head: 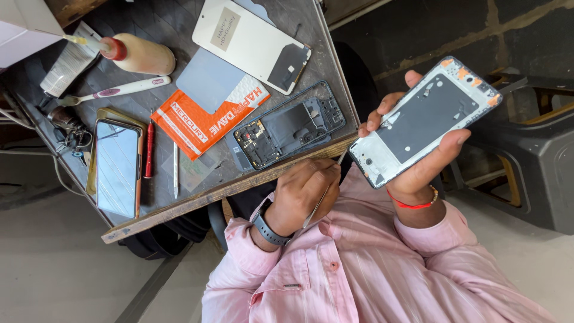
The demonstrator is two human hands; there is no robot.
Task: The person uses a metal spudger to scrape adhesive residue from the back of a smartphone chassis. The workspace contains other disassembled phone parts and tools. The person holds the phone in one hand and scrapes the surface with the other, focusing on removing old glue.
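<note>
My right hand [421,164] grips a phone display frame [424,119], its inner side up: white rim, dark grey centre, orange patches at the far corner. My left hand [302,194], with a dark watch on the wrist, pinches a thin metal tool [326,191] whose tip touches the frame's near left corner. Both hands are off the table's edge, above my lap and pink shirt. On the table near the left hand lies an opened black phone body [287,128] with its circuit board showing.
The dark wooden table [197,200] also carries a white display panel [239,39], an orange packet [203,122], a cased phone [116,167], a red pen [149,157], a toothbrush [116,91], a red-capped bottle [143,55] and keys [72,131]. A black plastic stool [538,155] stands right.
</note>
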